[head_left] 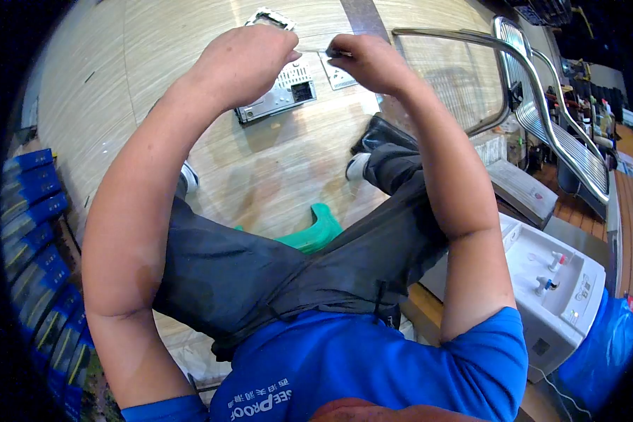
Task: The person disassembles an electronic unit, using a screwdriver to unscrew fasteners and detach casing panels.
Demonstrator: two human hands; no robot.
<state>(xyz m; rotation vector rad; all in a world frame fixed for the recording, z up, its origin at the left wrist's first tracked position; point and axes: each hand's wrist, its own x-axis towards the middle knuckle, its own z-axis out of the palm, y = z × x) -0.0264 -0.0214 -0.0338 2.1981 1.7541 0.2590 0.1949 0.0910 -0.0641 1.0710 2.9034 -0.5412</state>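
My left hand is closed, its thumb and fingers pinched together above a silver metal box. What it pinches, if anything, is too small to make out. My right hand is closed on a small dark object, mostly covered by the fingers. A thin line seems to run between the two hands. The box, a vented electronic unit like a car stereo, lies on the floor, partly behind my left hand. A flat perforated metal plate is below my right hand. Beyond my left hand lies a pale frame-like part.
Between my legs is a green plastic stool. A metal-framed chair stands at the right, above a white water dispenser and a blue plastic bag. Blue boxes are stacked along the left. A black shoe shows near my foot.
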